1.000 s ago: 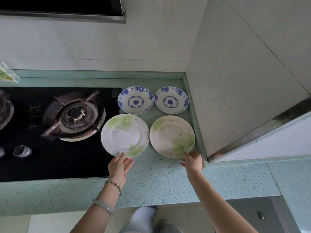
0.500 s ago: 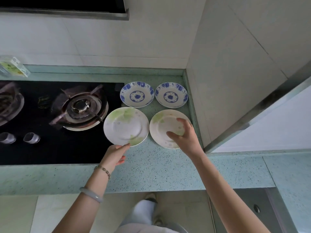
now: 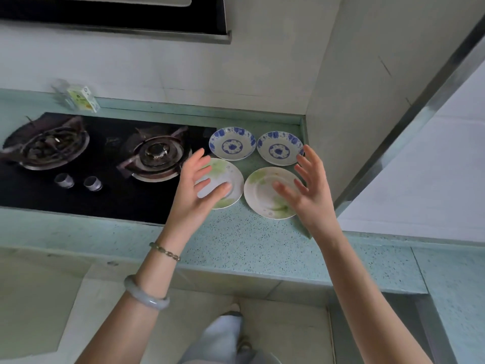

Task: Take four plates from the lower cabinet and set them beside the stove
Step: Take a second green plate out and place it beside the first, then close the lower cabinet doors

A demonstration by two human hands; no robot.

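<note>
Several plates lie on the green speckled counter (image 3: 236, 240) to the right of the black stove (image 3: 105, 164). Two blue-patterned plates (image 3: 232, 146) (image 3: 279, 151) sit at the back. Two white plates with green leaves (image 3: 232, 177) (image 3: 262, 193) lie in front of them. My left hand (image 3: 195, 187) hovers over the left green plate, fingers spread, holding nothing. My right hand (image 3: 308, 187) hovers over the right green plate, also spread and empty. Each hand hides part of the plate under it.
A tiled wall (image 3: 354, 101) with a metal edge strip rises just right of the plates. Two burners (image 3: 157, 153) (image 3: 49, 147) and two knobs (image 3: 91, 183) are on the stove. A small carton (image 3: 82, 98) stands at the back ledge. A range hood (image 3: 118, 17) hangs above.
Both hands have let go of the two green plates and lifted above them with fingers spread. The view has tilted up and pulled back; the plates stay where they were.
</note>
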